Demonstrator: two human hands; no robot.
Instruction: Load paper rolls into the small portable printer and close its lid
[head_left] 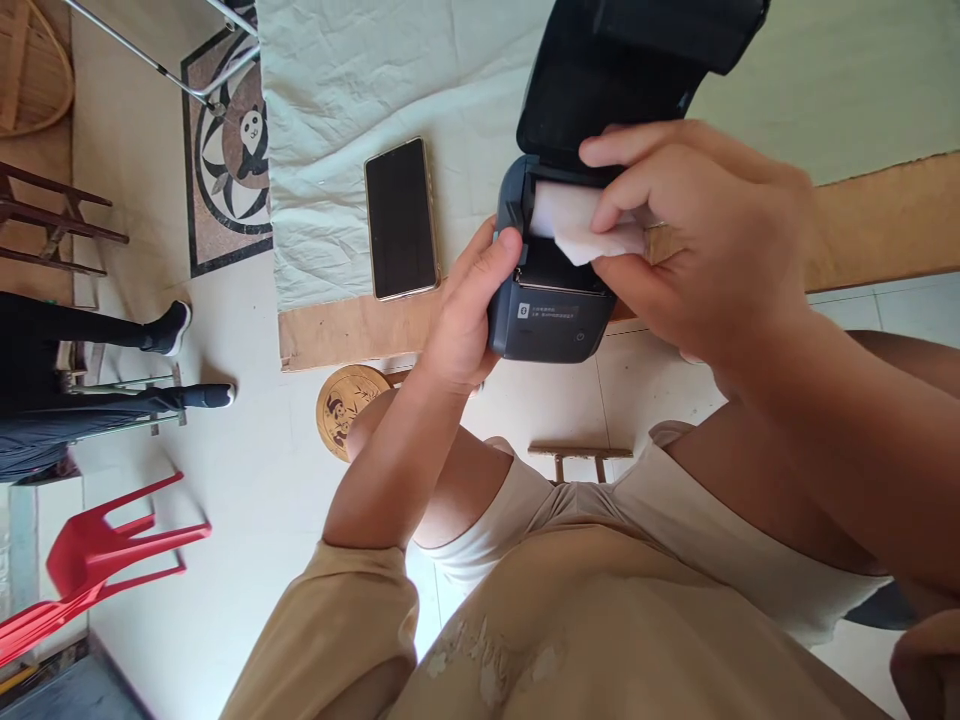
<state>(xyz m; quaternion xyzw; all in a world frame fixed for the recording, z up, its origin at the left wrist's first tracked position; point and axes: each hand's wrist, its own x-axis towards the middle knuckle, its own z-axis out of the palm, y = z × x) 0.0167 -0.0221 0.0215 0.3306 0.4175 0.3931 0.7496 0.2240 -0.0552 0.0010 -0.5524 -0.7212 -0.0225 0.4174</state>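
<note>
Printer: small dark label printer (551, 320), held in the air just past the near edge of the tabletop (862, 225), over the person's lap.
Lid: black lid (600, 90) swung fully open and standing up behind the body, so the paper bay is exposed.
Left hand: left hand (465, 320) grips the printer's left side; thumb lies on the top edge, the other fingers wrap underneath and are mostly hidden. Closed on the printer, steadying it.
Right hand: right hand (697, 235) reaches over the open bay from the right; its fingers (622, 200) are narrowed in a pinch on a piece of white tissue.
Tissue: white tissue (577, 225) pressed into the open bay, touching the inside near the front slot.
Done so far: judging from this view, the lid is already open and the tissue is already inside the bay, so wiping appears to be in hand.
Left to do: the lid is not yet shut and the printer is not resting on the tabletop; how clean the bay is cannot be told, since the hand covers much of it.
Nearby: a black phone (401, 220) lies face up on a pale cloth (337, 90) to the left of the printer, apart from both hands.
Surroundings: tiled floor below, a red plastic chair (97, 560) at lower left, and another person's legs (90, 370) at far left, well apart.
</note>
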